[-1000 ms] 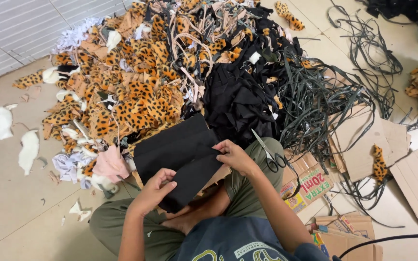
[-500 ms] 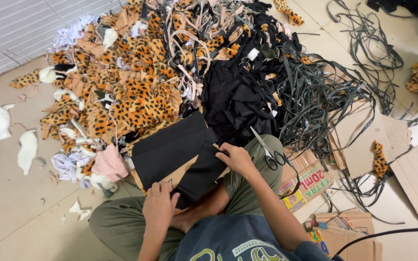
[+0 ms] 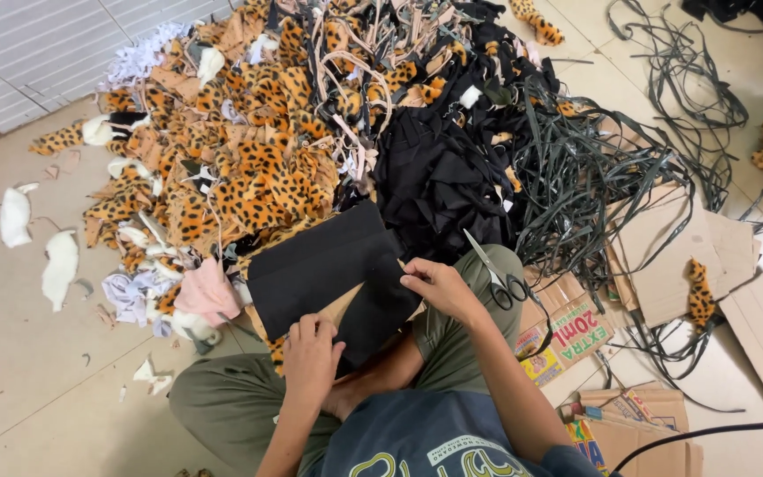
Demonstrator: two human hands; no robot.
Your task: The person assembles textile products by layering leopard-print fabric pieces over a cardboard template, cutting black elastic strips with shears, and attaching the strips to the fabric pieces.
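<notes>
Olive trousers, blue-grey printed tee

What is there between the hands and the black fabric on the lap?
Nothing visible. The left hand grips the near edge of the black fabric directly, and the right hand pinches its right edge. The scissors lie aside on the knee.

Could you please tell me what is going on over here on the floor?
A person sits cross-legged on the floor, holding a black fabric piece over a brown cardboard template on their lap. The left hand grips its near edge and the right hand pinches its right side. Black-handled scissors rest on the right knee. A heap of leopard-print fabric scraps and a pile of black cloth lie in front.
</notes>
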